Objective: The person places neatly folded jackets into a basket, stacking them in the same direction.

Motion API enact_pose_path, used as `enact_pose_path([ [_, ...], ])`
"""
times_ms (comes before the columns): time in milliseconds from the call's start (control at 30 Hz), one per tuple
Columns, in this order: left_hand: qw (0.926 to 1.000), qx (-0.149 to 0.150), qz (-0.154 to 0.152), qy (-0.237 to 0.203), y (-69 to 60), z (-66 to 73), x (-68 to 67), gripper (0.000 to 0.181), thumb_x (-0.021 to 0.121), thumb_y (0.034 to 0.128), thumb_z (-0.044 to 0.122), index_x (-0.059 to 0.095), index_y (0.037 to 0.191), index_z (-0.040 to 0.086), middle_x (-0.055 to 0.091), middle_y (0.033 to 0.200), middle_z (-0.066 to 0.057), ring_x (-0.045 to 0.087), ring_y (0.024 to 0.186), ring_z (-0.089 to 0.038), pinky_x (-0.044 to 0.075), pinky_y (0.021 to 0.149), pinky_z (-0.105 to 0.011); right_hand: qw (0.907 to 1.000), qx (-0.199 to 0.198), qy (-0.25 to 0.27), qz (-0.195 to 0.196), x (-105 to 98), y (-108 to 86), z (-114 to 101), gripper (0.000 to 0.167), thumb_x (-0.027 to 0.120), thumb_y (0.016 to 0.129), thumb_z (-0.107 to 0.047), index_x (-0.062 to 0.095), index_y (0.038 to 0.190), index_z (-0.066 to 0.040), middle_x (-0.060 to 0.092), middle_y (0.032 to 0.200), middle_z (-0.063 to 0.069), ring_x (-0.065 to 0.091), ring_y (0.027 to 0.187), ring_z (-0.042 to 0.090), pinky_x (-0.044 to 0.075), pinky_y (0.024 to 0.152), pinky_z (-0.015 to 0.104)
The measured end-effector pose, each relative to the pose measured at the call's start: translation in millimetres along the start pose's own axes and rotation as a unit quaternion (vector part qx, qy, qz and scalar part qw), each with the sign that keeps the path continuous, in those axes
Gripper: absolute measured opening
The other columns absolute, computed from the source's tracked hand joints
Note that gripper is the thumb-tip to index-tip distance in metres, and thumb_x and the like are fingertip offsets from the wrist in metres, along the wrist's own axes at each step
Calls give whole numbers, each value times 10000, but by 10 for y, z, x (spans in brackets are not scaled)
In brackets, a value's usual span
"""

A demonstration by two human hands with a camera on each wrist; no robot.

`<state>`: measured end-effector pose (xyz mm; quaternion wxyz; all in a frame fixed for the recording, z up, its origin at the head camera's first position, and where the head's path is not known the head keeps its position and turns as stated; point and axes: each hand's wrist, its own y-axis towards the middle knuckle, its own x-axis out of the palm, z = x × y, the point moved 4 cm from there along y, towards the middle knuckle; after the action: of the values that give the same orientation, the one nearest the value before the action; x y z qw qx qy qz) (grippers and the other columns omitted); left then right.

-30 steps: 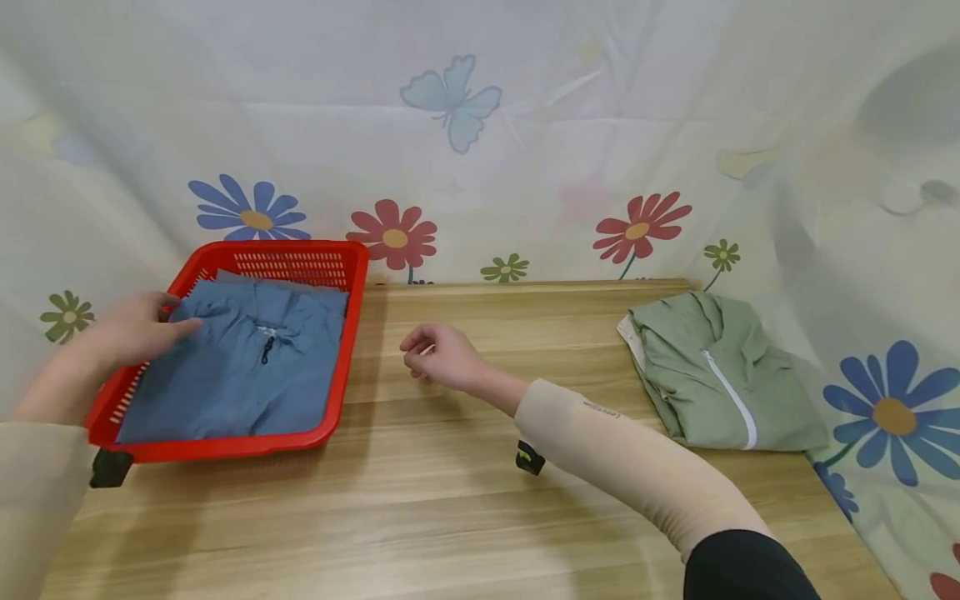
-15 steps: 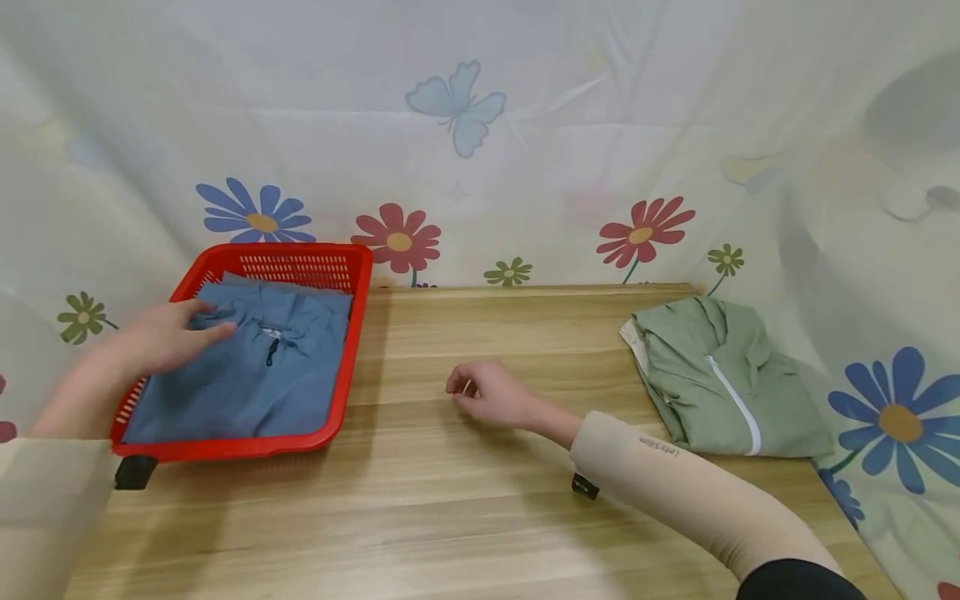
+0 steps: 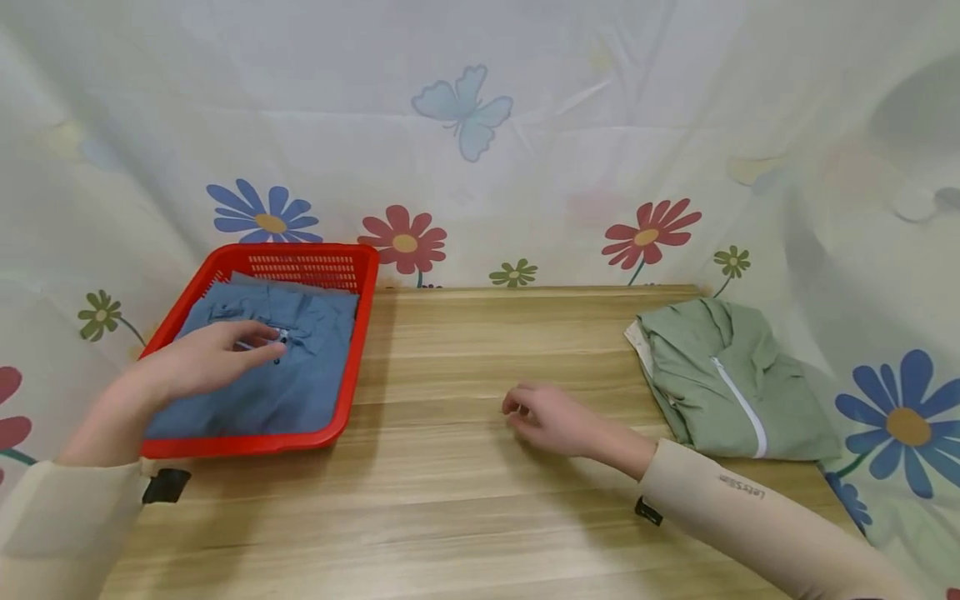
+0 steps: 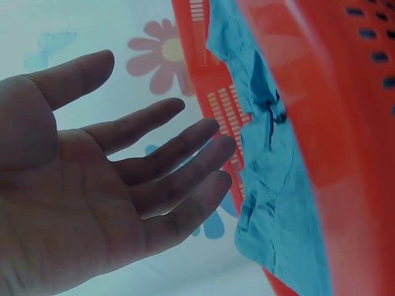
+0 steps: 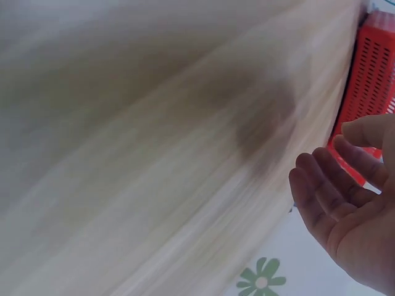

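1. The blue garment (image 3: 315,383) lies folded inside the red basket (image 3: 362,333), on the person's left. The left hand (image 3: 202,360) hangs over it, and the left wrist view shows a gap between fingers and cloth.
2. That hand holds nothing; its fingers are spread and nearly straight, the thumb well apart from them.
3. The right hand (image 3: 551,418) is above the wooden table (image 3: 450,500), between the basket and the green garment (image 3: 783,408). Its fingers are loosely bent, with nothing in them.
4. The green garment lies folded at the table's right side, nearer the right hand but apart from it.
5. The blue garment's collar end points to the far side of the basket; which way its fold is longer I cannot tell.
6. The green garment's white zip (image 3: 738,408) slants from far left to near right, its collar end away from the person.
7. Compared with one second ago, the left hand has gone from the basket's left rim to over the garment's middle, and the right hand has drawn away from the basket toward the green garment. Both garments keep their folds.
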<state>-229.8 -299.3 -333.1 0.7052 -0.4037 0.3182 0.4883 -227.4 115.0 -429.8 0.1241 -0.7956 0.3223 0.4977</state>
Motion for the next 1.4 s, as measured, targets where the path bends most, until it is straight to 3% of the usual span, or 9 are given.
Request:
enact_pose_path([
  [100,10000,46,-8,-34,-18,47,75,697,615,1009,468,487,1457,-51,563,1323,-282,508,1190,-476,565,838,-566,9992,-17,-408,-47,-6,-161,20,83,693,958,-33,707,1038,-16,684,989,58,672,901,180,572,782,310],
  [267,9999,107,17,34,-20,130,178,679,627,1001,468,511,1454,-26,587,1306,-250,534,1168,-437,557,844,-575,9984,193,-526,-2,-11,-370,75,115,695,961,-47,701,1070,-12,693,1026,74,683,935,205,580,807,353],
  [600,9996,226,110,-153,-13,425,335,634,634,1004,449,537,1444,2,613,1286,-199,560,1154,-387,565,862,-539,9916,776,-641,816,-298,-561,220,210,724,932,-18,673,1133,9,696,1066,137,695,936,320,586,771,426],
  [767,9992,298,265,-67,10,526,397,587,640,1013,394,547,1430,-10,613,1286,-210,562,1139,-383,561,872,-540,9808,1281,-883,1174,-532,-633,312,221,719,950,-75,674,1159,-17,690,1104,133,685,973,314,577,780,450],
  [967,9978,490,442,72,-4,624,430,579,644,1013,381,547,1436,-2,588,1344,-238,545,1191,-408,535,904,-595,9609,1721,-1125,1853,-956,-727,457,227,709,943,-54,664,1141,47,658,1119,228,640,978,382,528,812,533],
  [1067,9970,583,512,59,-12,644,451,568,641,1018,374,547,1436,1,582,1359,-232,543,1204,-411,525,915,-609,9532,2256,-1030,1732,-1155,-818,562,326,679,970,-92,611,1223,101,603,1207,305,587,1088,460,486,886,597],
  [1167,9963,634,584,-1,-4,656,479,546,639,1021,377,562,1427,20,579,1369,-215,541,1212,-404,523,921,-604,9452,2855,-848,1339,-1301,-937,708,468,636,1011,-173,515,1324,153,515,1303,382,491,1198,545,423,953,661],
  [1267,9952,682,697,-40,13,672,498,512,641,1020,374,583,1410,46,580,1368,-197,542,1212,-392,526,923,-593,9346,3338,-703,1007,-1386,-1058,873,585,604,1036,-254,431,1388,180,439,1357,430,415,1245,591,383,978,692],
  [1400,9932,793,847,-110,30,709,516,456,650,1019,352,613,1371,65,590,1349,-181,545,1206,-381,530,924,-584,9203,3783,-529,849,-1435,-1204,1082,673,570,1049,-309,355,1434,200,355,1403,466,325,1297,618,347,1006,709],
])
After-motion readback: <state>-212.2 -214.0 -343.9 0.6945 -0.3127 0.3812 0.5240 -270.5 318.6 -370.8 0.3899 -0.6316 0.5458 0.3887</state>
